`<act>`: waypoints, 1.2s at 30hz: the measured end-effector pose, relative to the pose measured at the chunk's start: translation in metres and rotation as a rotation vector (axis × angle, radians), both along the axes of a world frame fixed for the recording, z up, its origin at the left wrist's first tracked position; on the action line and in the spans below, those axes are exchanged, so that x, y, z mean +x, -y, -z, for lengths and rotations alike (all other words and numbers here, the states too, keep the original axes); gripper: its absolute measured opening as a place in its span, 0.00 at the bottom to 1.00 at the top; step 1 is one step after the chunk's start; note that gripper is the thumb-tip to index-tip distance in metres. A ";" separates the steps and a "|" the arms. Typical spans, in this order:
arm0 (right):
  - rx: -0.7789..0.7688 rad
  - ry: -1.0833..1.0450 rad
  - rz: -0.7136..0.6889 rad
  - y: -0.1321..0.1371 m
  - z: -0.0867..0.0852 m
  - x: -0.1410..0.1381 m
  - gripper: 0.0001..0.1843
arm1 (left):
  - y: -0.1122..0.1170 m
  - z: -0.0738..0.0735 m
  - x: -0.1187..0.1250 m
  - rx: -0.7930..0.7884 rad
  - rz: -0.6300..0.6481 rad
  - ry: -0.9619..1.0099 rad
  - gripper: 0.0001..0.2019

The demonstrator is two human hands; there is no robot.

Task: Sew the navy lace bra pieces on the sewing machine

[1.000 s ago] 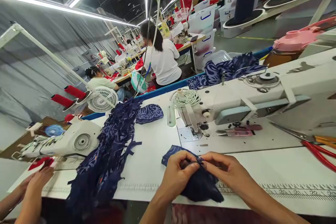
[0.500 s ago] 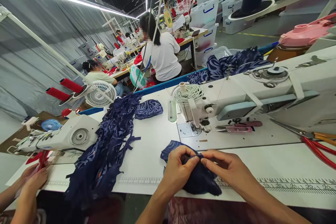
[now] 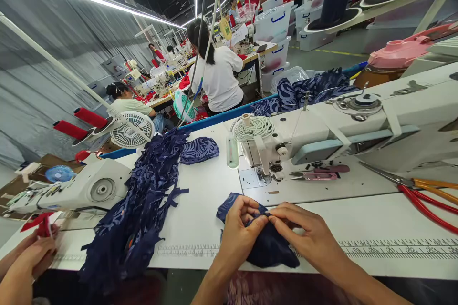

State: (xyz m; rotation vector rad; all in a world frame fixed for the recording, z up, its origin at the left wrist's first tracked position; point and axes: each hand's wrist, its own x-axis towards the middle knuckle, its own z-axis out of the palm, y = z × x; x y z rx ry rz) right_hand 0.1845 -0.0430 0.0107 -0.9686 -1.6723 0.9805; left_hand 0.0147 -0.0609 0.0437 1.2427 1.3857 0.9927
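Observation:
Both of my hands pinch a piece of navy patterned fabric (image 3: 274, 248) over the front of the white table. My left hand (image 3: 240, 233) grips its upper edge between thumb and fingers. Close beside it, fingertips nearly touching, my right hand (image 3: 307, 231) pinches the same edge. The darker part of the cloth hangs down below my fingers, and a patterned corner shows behind the left hand. Just beyond is the sewing machine's needle area (image 3: 263, 174), with no cloth under the presser foot.
A long heap of navy cut pieces (image 3: 143, 200) lies left, beside a folded patterned piece (image 3: 199, 150). Pink thread snips (image 3: 317, 176) rest on the machine bed; red-handled scissors (image 3: 422, 195) lie right. A co-worker's hands (image 3: 32, 252) hold red fabric at far left.
My hands stay pinched on the navy fabric with only slight finger movement. The whole view has shifted a little. At far left the co-worker's hands and red fabric have moved.

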 end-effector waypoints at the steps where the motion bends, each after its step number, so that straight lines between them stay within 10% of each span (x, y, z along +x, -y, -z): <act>1: 0.070 0.010 -0.012 0.000 -0.001 -0.003 0.11 | 0.001 0.001 -0.004 0.008 0.003 -0.019 0.10; 5: 0.201 0.065 -0.124 -0.001 -0.012 -0.027 0.10 | 0.016 0.004 -0.029 0.159 -0.046 -0.334 0.07; 11: -0.036 0.054 -0.408 0.006 -0.038 -0.073 0.05 | 0.058 -0.021 -0.083 0.768 -0.067 -0.901 0.09; 15: -0.439 -0.022 -0.502 -0.005 -0.034 -0.073 0.09 | 0.038 -0.034 -0.082 0.524 0.043 -0.729 0.06; 23: -0.280 0.298 -0.113 -0.074 0.007 -0.009 0.10 | -0.072 0.018 -0.017 0.092 0.133 -0.313 0.06; 36: -0.097 0.508 -0.029 -0.090 0.007 -0.006 0.12 | -0.082 0.025 -0.015 0.035 0.115 -0.335 0.07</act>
